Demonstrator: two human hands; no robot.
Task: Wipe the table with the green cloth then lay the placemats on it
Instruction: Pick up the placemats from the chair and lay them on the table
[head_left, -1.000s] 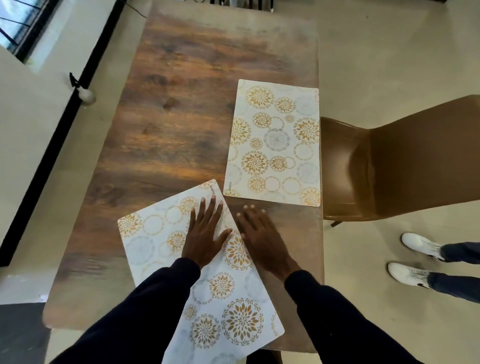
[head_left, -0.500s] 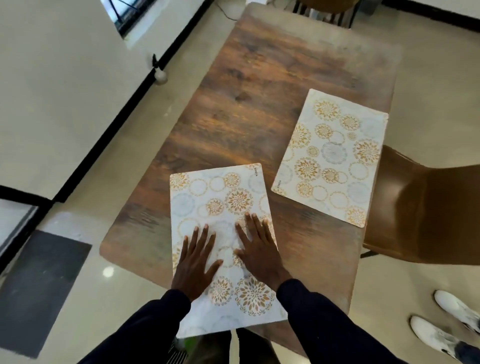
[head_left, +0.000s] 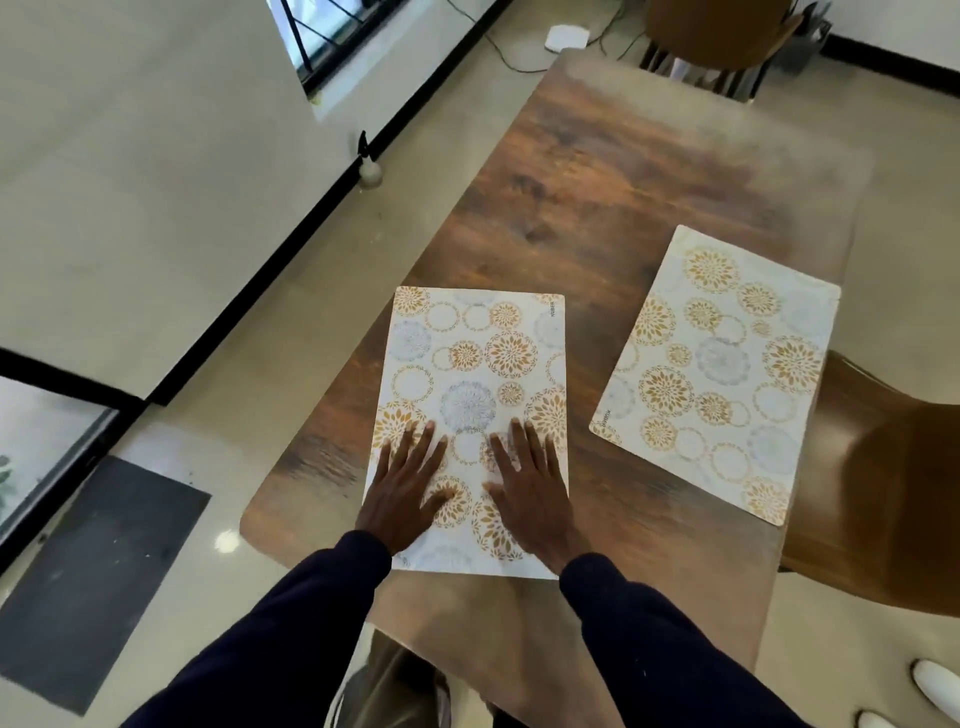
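Two white placemats with gold and grey flower circles lie on the brown wooden table (head_left: 613, 171). The near placemat (head_left: 472, 364) lies flat by the table's left front part. My left hand (head_left: 402, 488) and my right hand (head_left: 530, 491) both press flat on its near half, fingers straight and spread. The second placemat (head_left: 719, 364) lies to the right, close to the table's right edge, untouched. No green cloth is in view.
A brown chair (head_left: 878, 488) stands at the table's right side, another chair (head_left: 722, 36) at the far end. White shoes (head_left: 935, 691) of another person show at bottom right. A wall with a window runs along the left, and a dark floor mat (head_left: 88, 577) lies at bottom left.
The near placemat has been turned from a slant and slid onto the table; it now lies wholly on the top. Both hands stayed flat on it. The view swung left.
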